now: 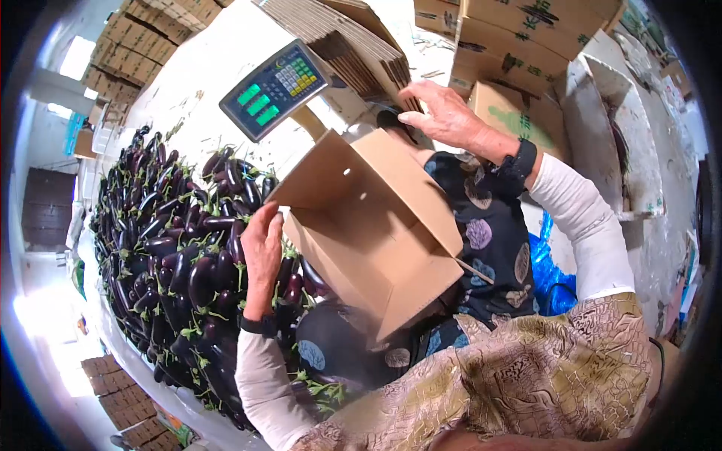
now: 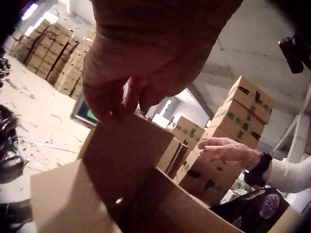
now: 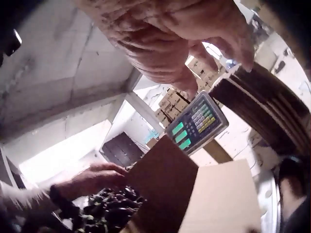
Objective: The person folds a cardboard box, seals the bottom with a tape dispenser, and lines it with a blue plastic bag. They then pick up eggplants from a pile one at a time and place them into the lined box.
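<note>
An open cardboard box (image 1: 320,177) with raised flaps tilts across the person's lap, and its bare inside shows in the head view. At the box's left edge, the left hand (image 1: 263,244) grips a flap; the left wrist view has its fingertips pinching the top of that flap (image 2: 129,150). The right hand (image 1: 451,116) is raised past the far flap, apart from the box, thumb and fingers loosely spread with nothing between them. Close by it stands a stack of flattened cartons (image 3: 265,104). A large pile of eggplants (image 1: 188,263) lies left of the box.
A scale display (image 1: 274,90) with green readouts rises on a post just beyond the box. Printed cartons (image 1: 519,45) are stacked at the upper right, beside a pale, upright-walled trough (image 1: 613,128). Blue plastic (image 1: 553,270) lies by the person's right side.
</note>
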{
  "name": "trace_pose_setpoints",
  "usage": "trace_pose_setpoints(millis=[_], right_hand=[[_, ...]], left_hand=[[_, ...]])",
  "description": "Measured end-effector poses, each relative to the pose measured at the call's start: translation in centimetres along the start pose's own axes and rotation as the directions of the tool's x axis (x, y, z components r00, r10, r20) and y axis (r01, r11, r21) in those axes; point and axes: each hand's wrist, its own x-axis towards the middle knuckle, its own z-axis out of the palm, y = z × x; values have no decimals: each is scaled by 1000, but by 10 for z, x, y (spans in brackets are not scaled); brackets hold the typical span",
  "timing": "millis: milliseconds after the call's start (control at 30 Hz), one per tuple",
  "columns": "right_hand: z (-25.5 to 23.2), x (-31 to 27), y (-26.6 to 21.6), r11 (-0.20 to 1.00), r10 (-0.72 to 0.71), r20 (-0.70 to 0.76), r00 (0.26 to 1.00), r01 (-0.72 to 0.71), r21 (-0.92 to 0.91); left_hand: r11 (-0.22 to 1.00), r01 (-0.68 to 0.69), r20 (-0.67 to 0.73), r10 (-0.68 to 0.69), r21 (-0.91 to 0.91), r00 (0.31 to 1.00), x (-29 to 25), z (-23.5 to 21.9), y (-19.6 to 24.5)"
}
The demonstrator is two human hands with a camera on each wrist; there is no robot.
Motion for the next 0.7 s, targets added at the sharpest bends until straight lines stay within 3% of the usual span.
trace_pose_setpoints(millis=[67,133,200,267,300,367,533,600,633,700], right_hand=[[6,22,7,998,-44,-45,998,42,-39],[9,45,8,957,-134,-216,967,69,-282],[10,64,10,957,-133,-179,975,79,-278],[16,81,13,875,-218,-181,959,110,-472],[22,90,20,862,-224,-189,956,104,-496],[29,106,33,871,-207,-192,959,92,-482],[39,136,65,929,-86,-127,988,34,-367],[36,138,75,966,155,16,988,-148,-211],[35,135,80,962,88,-84,993,-107,-253],[26,138,95,956,84,-76,994,-102,-274]], left_hand=[[998,-53,71,50,38,996,31,-2,41],[939,-299,38,297,171,954,66,10,57],[812,-501,104,494,298,863,102,24,85],[901,-427,129,415,78,901,128,43,112],[902,-424,127,413,79,902,143,54,116],[943,-324,201,302,83,932,173,73,119],[957,-278,170,261,84,950,253,115,106],[918,-305,28,308,253,951,274,124,102],[940,-267,26,268,210,963,284,128,102],[925,-266,0,277,271,961,300,135,104]])
